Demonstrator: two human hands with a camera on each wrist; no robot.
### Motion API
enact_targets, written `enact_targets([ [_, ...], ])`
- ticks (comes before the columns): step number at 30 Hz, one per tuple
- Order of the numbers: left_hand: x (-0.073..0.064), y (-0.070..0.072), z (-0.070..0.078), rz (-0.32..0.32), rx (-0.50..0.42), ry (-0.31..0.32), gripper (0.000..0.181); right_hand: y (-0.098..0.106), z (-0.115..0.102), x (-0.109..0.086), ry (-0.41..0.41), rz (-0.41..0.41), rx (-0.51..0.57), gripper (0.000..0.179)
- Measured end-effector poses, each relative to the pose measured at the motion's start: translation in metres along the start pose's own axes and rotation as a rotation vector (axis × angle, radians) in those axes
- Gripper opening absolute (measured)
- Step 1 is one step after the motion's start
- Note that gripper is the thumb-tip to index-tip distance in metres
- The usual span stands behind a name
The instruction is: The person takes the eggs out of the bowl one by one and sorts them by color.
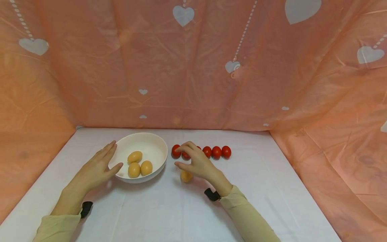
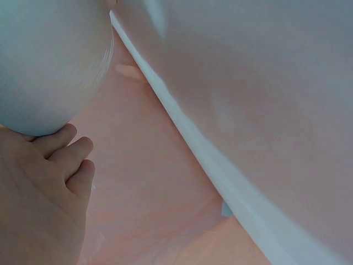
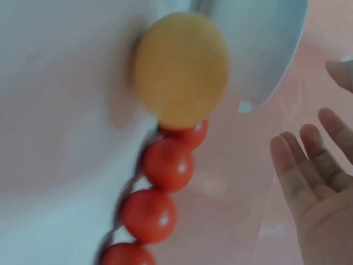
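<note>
A white bowl [image 1: 161,149] on the table holds three yellow-brown eggs [image 1: 135,157]. My left hand [image 1: 92,169] is at the bowl's left side, with its fingers extended along the rim and the thumb spread toward the front. In the left wrist view, the fingertips [image 2: 67,132] appear to touch the outside of the bowl [image 2: 49,66]. My right hand [image 1: 198,162] hovers over the table with thumb and fingers apart, holding nothing. Below it lies another egg [image 1: 186,176], large in the right wrist view. Behind is a row of red cherry tomatoes [image 1: 216,152], partly hidden by that hand.
A white cloth covers the table [image 1: 157,215]. Orange-pink curtains [image 1: 187,84] with pale hearts hang at the back and both sides. A black strap [image 1: 212,195] is on the right wrist, and another [image 1: 86,209] on the left.
</note>
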State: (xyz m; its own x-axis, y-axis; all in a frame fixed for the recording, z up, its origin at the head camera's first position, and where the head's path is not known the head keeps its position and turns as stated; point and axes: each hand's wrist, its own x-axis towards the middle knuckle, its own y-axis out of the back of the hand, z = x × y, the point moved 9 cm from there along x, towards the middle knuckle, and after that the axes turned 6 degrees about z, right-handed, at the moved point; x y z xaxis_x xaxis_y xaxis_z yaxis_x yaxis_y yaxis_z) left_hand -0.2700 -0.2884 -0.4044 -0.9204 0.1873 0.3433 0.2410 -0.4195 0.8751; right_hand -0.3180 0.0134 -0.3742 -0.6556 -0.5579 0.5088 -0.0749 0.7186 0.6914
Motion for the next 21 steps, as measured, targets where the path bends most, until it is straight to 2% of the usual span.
enact_targets([
  [6, 0.001, 0.0, 0.0, 0.02, 0.004, -0.02, 0.084, -0.014, -0.023, 0.019, 0.068, -0.055, -0.024, 0.041],
  [10, 0.002, 0.001, 0.001, 0.031, 0.006, -0.032, 0.083, -0.028, -0.036, 0.031, 0.106, -0.128, -0.04, 0.04],
  [17, 0.002, -0.001, -0.001, 0.001, 0.002, -0.005, 0.084, -0.057, -0.045, 0.05, 0.107, -0.309, -0.102, 0.039],
  [21, 0.002, -0.002, -0.002, -0.014, 0.002, 0.008, 0.084, -0.072, -0.046, 0.058, 0.098, -0.38, -0.11, 0.038],
])
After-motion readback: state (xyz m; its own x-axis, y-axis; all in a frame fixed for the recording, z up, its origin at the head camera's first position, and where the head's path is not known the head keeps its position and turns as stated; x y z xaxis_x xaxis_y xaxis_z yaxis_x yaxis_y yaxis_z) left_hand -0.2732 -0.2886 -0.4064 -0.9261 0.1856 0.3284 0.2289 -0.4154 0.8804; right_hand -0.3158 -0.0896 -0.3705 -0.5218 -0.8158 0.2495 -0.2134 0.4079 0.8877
